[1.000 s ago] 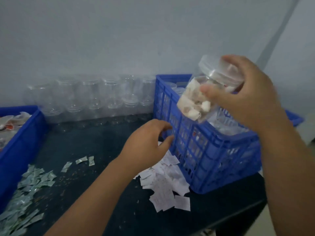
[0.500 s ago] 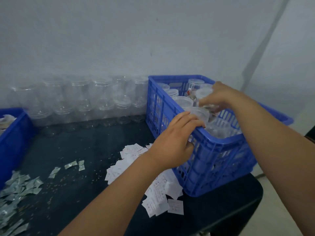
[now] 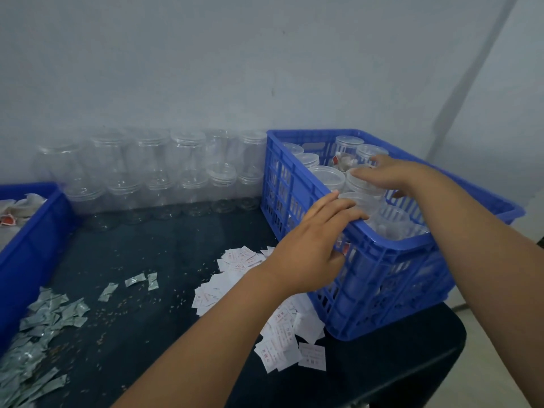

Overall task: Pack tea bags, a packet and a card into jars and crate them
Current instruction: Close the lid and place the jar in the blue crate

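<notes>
A blue crate [image 3: 385,290] stands at the right of the dark table and holds several lidded clear jars. My right hand [image 3: 388,175] reaches into it and grips a lidded jar [image 3: 356,186] from above, set among the others. My left hand [image 3: 312,245] holds the crate's near-left wall, fingers laid over the rim and thumb on the outside. White cards [image 3: 282,328] lie in a heap beside the crate, partly under my left forearm. Silver packets [image 3: 44,319] are scattered at the front left.
Two stacked rows of empty clear jars [image 3: 164,172] line the back wall. A second blue crate [image 3: 26,254] at the left edge holds tea bags [image 3: 11,210]. Small crumbs dot the table. The table's front-right corner ends just past the crate.
My right hand has brought the filled jar down from above the crate into it. My left hand has moved from the card heap up to the crate's rim.
</notes>
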